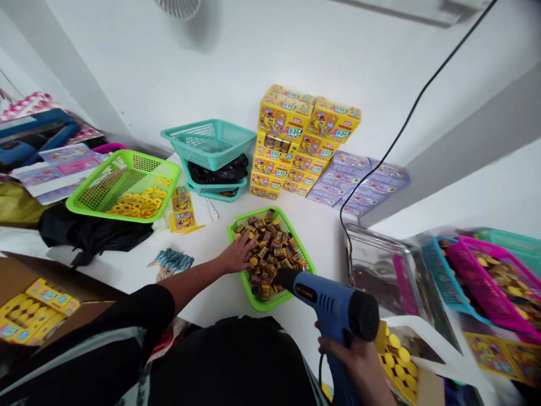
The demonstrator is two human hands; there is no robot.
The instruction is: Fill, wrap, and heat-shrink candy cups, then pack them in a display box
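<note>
Left hand (239,254) is spread pretty wide, with the fingers (249,241) lying on top of a pile of wrapped candies (268,254), not pinching any. The pile sits right under them, in a green plastic basket (262,303) around 12 o'clock from the person. Right hand (353,361) is wrapped firmly around a blue heat gun (333,310), its nozzle over the basket's 4 o'clock side. Stacked yellow boxes (287,141) are farther out, also near 12 o'clock.

A blue-and-black heat gun (332,304); a lime-green mesh basket (293,251); yellow boxes (283,118) printed in red and blue.
</note>
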